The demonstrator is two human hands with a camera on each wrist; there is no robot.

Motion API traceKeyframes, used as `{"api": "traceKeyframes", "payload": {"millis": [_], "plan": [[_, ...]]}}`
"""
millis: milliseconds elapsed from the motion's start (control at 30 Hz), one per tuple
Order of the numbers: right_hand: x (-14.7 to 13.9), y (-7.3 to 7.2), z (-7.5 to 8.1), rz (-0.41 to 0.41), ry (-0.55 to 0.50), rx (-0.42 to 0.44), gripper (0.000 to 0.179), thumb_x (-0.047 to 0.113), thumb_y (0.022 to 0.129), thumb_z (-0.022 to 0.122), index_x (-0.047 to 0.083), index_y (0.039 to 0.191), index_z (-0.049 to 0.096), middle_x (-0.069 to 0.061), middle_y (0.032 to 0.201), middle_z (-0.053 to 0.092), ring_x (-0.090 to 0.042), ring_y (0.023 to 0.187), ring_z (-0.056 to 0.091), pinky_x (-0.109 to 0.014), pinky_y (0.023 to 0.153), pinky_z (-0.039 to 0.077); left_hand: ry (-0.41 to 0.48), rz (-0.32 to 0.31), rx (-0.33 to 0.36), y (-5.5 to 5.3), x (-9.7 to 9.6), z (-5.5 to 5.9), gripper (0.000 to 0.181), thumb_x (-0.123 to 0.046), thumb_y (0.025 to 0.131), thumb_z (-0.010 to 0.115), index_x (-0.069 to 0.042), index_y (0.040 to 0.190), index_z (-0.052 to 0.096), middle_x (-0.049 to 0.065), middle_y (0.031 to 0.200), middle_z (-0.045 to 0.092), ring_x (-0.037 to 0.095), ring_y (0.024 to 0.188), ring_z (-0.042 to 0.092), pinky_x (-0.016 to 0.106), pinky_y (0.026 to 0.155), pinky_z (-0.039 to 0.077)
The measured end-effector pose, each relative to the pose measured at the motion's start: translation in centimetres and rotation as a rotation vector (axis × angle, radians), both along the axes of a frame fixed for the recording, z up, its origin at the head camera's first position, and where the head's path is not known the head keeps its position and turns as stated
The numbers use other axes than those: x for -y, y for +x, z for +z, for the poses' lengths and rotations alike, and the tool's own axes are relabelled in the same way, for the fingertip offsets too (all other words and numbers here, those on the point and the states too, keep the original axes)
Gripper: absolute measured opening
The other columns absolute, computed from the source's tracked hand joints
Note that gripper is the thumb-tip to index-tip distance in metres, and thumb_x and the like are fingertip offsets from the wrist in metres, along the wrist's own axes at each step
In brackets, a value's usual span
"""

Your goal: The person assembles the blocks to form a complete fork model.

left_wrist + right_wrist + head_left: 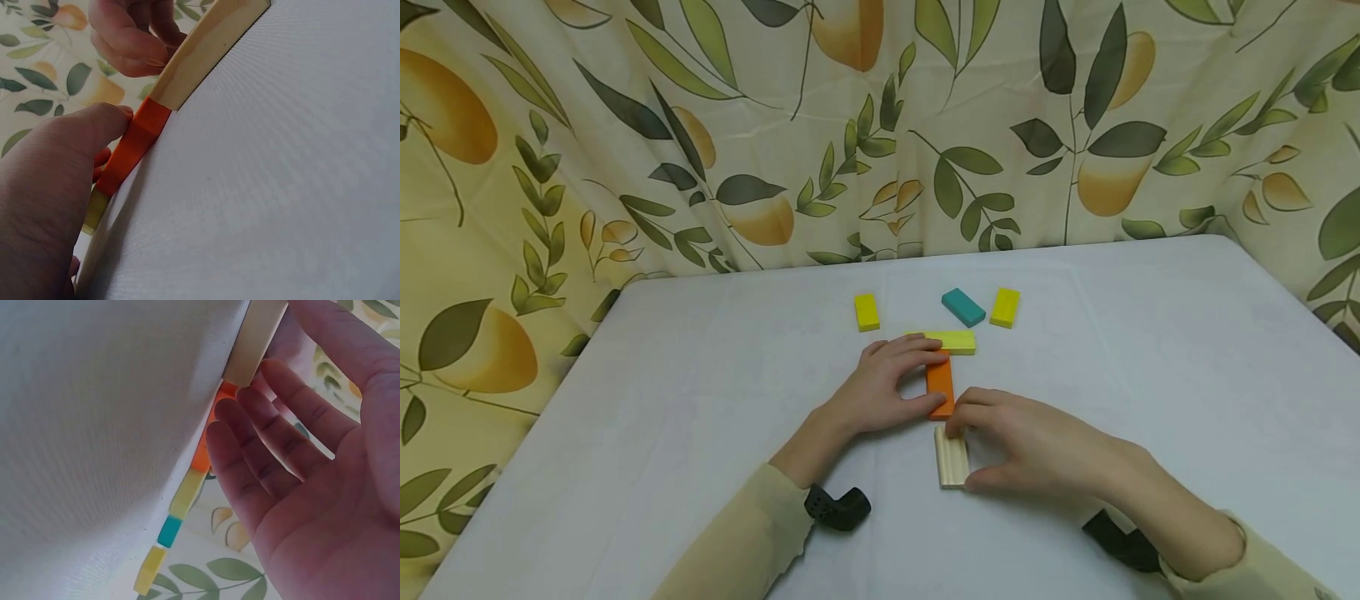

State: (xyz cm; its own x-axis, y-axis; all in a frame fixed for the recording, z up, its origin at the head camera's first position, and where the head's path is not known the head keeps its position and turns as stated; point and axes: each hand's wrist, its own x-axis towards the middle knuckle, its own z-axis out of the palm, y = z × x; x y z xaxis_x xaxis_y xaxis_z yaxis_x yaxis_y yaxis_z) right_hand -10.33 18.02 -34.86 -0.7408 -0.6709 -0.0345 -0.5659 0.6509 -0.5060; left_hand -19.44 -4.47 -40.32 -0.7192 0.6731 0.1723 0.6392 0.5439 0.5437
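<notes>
Six blocks are lying on the white desk point(737, 358): one orange block point(938, 379), one pale block point(951, 462), one teal block point(963, 307) and three yellow. Taking the orange block as the dial's centre, the pale block is lying at six o'clock, just beside its near end. One yellow block point(957, 342) is lying crosswise at twelve, against the far end. The teal block is slanting between twelve and one, a second yellow block point(1004, 307) is resting between one and two, and a third yellow block point(867, 312) between ten and eleven.

Two hands are working here. At nine o'clock, the left hand point(891, 387) is clamping the orange block between thumb and fingers, its fingers also hiding the crosswise block's left end. At four, the right hand point(1045, 442) is pinching the pale block lengthwise, its fingertips covering the far right corner. Two black devices point(842, 510) are sitting by the wrists, and a fruit-patterned cloth point(970, 225) is hanging behind the desk.
</notes>
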Motion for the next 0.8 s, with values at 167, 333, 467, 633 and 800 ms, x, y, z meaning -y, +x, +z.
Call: {"api": "traceKeyframes", "payload": {"millis": [167, 333, 467, 633, 800], "plan": [[0.05, -0.04, -0.15, 0.002, -0.004, -0.013, 0.036, 0.03, 0.083, 0.084, 0.028, 0.114, 0.066, 0.019, 0.114, 0.053, -0.008, 0.108, 0.054, -0.038, 0.097, 0.048, 0.002, -0.002, 0.003, -0.03, 0.02, -0.03, 0.05, -0.039, 0.093, 0.071, -0.02, 0.138, 0.063, -0.008, 0.148, 0.051, 0.012, 0.144, 0.033, 0.05, 0.118, 0.017], [0.14, -0.07, -0.26, -0.001, -0.005, -0.04, 0.036, 0.03, 0.083, 0.085, 0.027, 0.114, 0.067, 0.018, 0.115, 0.053, -0.009, 0.109, 0.054, -0.039, 0.098, 0.048, 0.005, -0.002, 0.002, 0.01, 0.05, 0.0, 0.05, -0.039, 0.093, 0.071, -0.02, 0.138, 0.063, -0.007, 0.148, 0.052, 0.012, 0.144, 0.033, 0.05, 0.117, 0.017], [0.2, -0.1, -0.34, 0.0, -0.008, -0.062, 0.035, 0.03, 0.083, 0.085, 0.027, 0.114, 0.067, 0.017, 0.116, 0.054, -0.009, 0.11, 0.053, -0.039, 0.098, 0.048, 0.005, -0.001, 0.0, 0.02, 0.03, -0.01, 0.05, -0.04, 0.093, 0.071, -0.02, 0.138, 0.063, -0.008, 0.148, 0.052, 0.012, 0.144, 0.033, 0.05, 0.117, 0.017], [0.23, -0.15, -0.42, 0.0, -0.006, -0.076, 0.035, 0.029, 0.083, 0.084, 0.027, 0.114, 0.067, 0.016, 0.116, 0.054, -0.01, 0.11, 0.053, -0.039, 0.098, 0.049, 0.01, -0.004, -0.001, -0.02, 0.03, -0.03, 0.05, -0.039, 0.093, 0.071, -0.02, 0.138, 0.063, -0.007, 0.147, 0.052, 0.012, 0.144, 0.033, 0.051, 0.117, 0.018], [0.29, -0.17, -0.42, -0.005, -0.005, -0.082, 0.035, 0.03, 0.083, 0.084, 0.027, 0.114, 0.067, 0.015, 0.116, 0.054, -0.01, 0.11, 0.053, -0.039, 0.098, 0.049, 0.021, -0.008, -0.008, 0.01, 0.07, -0.06, 0.05, -0.039, 0.093, 0.071, -0.019, 0.138, 0.064, -0.007, 0.147, 0.053, 0.012, 0.144, 0.033, 0.051, 0.117, 0.018]]}}
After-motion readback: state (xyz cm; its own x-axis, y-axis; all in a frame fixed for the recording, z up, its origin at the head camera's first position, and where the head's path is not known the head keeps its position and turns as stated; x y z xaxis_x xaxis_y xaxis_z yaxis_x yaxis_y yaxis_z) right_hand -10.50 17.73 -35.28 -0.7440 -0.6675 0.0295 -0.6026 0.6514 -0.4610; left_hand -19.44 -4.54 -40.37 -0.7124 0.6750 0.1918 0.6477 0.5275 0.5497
